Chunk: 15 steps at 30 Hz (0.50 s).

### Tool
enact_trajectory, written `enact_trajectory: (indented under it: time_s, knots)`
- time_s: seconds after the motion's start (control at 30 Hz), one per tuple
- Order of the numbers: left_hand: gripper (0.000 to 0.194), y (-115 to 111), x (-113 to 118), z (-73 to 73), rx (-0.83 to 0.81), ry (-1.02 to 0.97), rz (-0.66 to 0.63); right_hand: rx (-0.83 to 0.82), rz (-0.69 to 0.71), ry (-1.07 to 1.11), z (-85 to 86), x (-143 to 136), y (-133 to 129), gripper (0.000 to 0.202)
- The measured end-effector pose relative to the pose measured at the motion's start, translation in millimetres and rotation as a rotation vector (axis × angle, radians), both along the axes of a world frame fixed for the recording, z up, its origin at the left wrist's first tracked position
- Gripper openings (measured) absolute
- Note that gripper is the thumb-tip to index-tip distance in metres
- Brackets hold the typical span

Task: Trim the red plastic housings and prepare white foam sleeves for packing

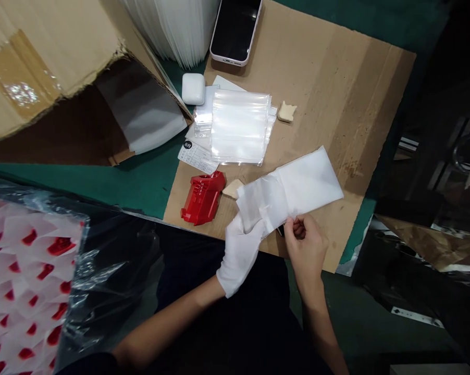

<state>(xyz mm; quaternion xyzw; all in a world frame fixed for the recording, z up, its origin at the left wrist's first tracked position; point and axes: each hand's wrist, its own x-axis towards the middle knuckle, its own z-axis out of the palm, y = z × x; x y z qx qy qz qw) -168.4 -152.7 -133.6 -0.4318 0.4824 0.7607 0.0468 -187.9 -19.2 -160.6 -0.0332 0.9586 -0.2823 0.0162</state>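
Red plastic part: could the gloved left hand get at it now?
Probably yes: the red plastic part lies uncovered near the left hand, which may first need to release the white packaging.

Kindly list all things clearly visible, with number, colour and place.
Pouch: one, white, centre
Red part: one, red, centre
Cardboard: one, brown, centre
Table: one, green, under cardboard
Clear bags: several, transparent, upper centre
Beige pieces: two, beige, on cardboard
Card: one, white, by bags
Case: one, white, by bags
Phone: one, black-screened, top
Sheets: many, white, by phone
Box: one, brown, upper left
Wrapped pieces: many, red-white, lower left
Left hand: one, white-gloved, gripping pouch
Right hand: one, bare, at pouch's edge
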Motion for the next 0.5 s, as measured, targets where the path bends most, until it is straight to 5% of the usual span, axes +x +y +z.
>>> enact_trajectory:
  time_s: [0.23, 0.5]
  knots:
    - [0.032, -1.4, 0.0, -2.2, 0.221, -0.089, -0.119, -0.011, 0.070, 0.083, 4.3, 1.7, -1.9, 0.023]
    - [0.023, 2.5, 0.9, -10.8, 0.167, -0.051, -0.220, -0.058, -0.004, 0.083, 7.8, 0.7, 2.4, 0.012]
